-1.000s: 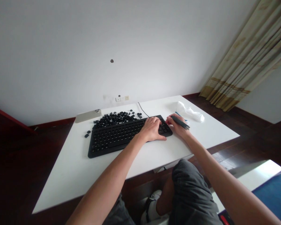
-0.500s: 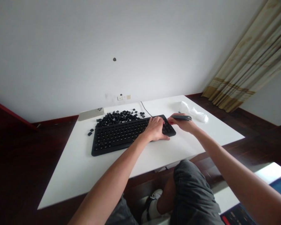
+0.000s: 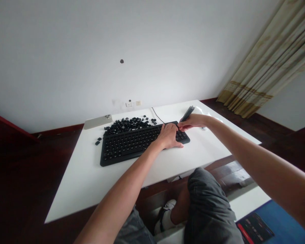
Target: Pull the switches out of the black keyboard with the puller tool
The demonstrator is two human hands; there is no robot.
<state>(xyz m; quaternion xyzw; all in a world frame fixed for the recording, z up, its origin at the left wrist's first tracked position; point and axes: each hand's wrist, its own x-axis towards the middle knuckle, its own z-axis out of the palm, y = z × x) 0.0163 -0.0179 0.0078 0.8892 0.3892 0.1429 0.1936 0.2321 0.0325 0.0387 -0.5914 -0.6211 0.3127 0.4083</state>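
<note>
A black keyboard (image 3: pixel 124 145) lies on the white table, with small light spots showing in rows across it. My left hand (image 3: pixel 167 136) spans its right part from above, fingers toward the far edge and thumb at the near edge, gripping it. At the keyboard's far right corner, my right hand (image 3: pixel 188 122) is closed around a dark pen-like tool (image 3: pixel 187 113), whose upper end points up and right. The tool's lower end is hidden by the fingers. Behind the keyboard spreads a heap of loose black keycaps (image 3: pixel 128 124).
On the white table (image 3: pixel 73 189) a phone (image 3: pixel 98 122) lies at the far left. Crumpled clear plastic (image 3: pixel 198 110) sits beyond my right hand. A thin black cable (image 3: pixel 157 115) runs from the keyboard's back. The wall (image 3: pixel 167 51) stands behind the table.
My right hand has shifted left and slightly up, closer to the left fingers. The tool has turned from nearly level to slanting upward. My left hand stays on the keyboard.
</note>
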